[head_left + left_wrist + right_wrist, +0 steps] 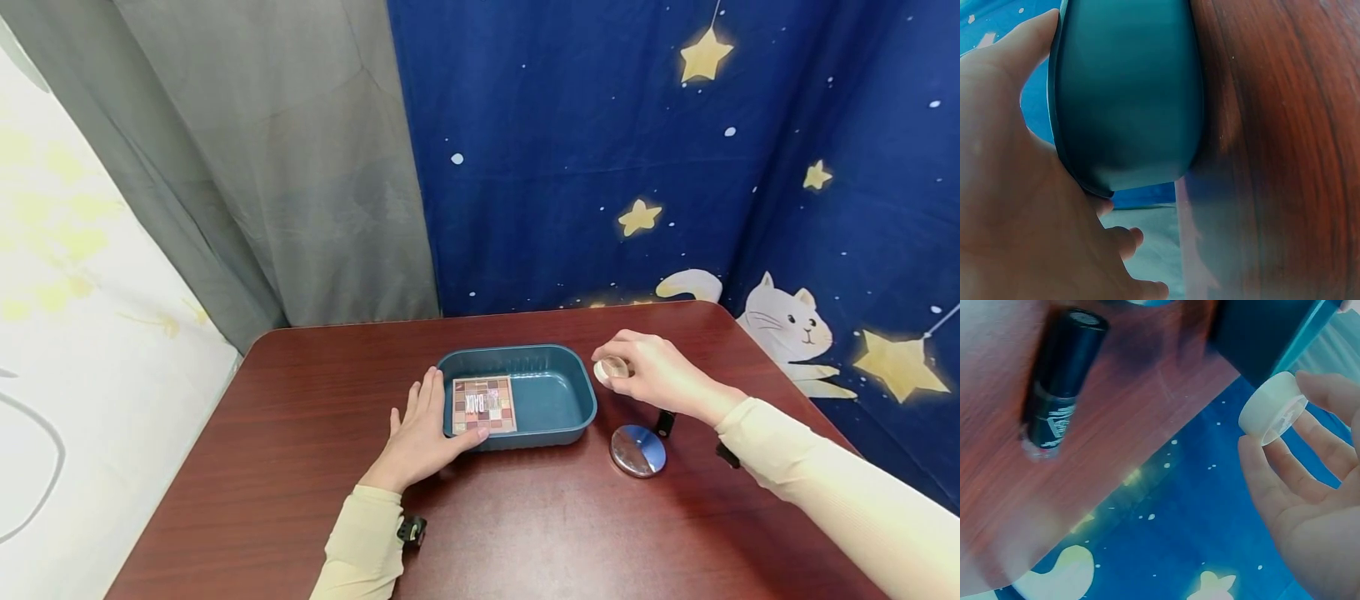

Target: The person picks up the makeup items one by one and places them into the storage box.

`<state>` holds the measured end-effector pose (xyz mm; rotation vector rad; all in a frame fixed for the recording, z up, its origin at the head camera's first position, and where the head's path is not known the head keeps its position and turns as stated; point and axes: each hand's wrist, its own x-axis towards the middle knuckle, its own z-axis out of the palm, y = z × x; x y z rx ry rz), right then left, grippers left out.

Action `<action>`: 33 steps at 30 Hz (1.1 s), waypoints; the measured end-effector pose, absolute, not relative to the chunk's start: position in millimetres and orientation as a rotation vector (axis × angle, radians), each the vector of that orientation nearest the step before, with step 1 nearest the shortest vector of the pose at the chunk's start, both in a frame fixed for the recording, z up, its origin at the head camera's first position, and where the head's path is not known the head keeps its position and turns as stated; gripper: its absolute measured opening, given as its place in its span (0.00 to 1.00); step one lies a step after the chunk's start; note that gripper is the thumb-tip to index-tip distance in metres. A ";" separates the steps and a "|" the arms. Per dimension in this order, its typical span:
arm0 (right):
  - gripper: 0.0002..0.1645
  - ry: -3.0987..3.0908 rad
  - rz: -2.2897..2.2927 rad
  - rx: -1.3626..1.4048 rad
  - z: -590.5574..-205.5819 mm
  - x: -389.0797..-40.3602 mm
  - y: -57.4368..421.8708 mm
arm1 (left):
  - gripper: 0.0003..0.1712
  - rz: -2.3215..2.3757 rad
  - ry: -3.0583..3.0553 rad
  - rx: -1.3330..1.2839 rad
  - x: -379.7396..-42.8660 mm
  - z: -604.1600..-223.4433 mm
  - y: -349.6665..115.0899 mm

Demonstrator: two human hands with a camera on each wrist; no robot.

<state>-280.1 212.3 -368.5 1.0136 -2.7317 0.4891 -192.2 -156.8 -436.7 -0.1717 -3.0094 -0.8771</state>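
Note:
My left hand (416, 437) rests on the left end of a teal plastic basin (551, 437), its fingers extended along the rim and the thumb over the near edge. In the left wrist view the thumb (1025, 44) touches the basin's rim. Inside the basin's left part lies an eyeshadow palette (483, 405) with many small pans. Just right of the basin, my right hand (663, 375) pinches a small round white jar (1272, 409) between thumb and fingers. The jar is held tilted above the table, its see-through face turned toward the palm.
A round shiny compact (637, 451) lies on the reddish-brown table (540, 517), below the right hand. Beside it is a black tube (1063, 381) with white lettering and a clear end. Grey and blue star-patterned curtains (540, 167) hang behind the table's far edge.

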 end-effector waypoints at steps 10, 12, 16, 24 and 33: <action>0.17 -2.691 0.561 1.067 -355.9 -279.7 184.1 | 0.70 -0.895 -2.995 -0.176 -190.6 -435.4 -157.3; 0.18 -2.702 0.563 1.074 -354.7 -279.4 177.8 | 0.70 -0.897 -2.997 -0.174 -190.7 -435.7 -157.3; 0.19 -2.720 0.556 1.101 -353.8 -278.7 165.6 | 0.70 -0.890 -3.004 -0.176 -191.3 -435.8 -157.2; 0.17 -2.713 0.529 1.216 -355.7 -278.6 143.3 | 0.72 -0.864 -3.006 -0.183 -193.3 -436.6 -157.6; 0.16 -2.835 0.483 1.254 -363.1 -281.1 126.5 | 0.71 -0.910 -3.001 -0.180 -194.0 -436.8 -158.1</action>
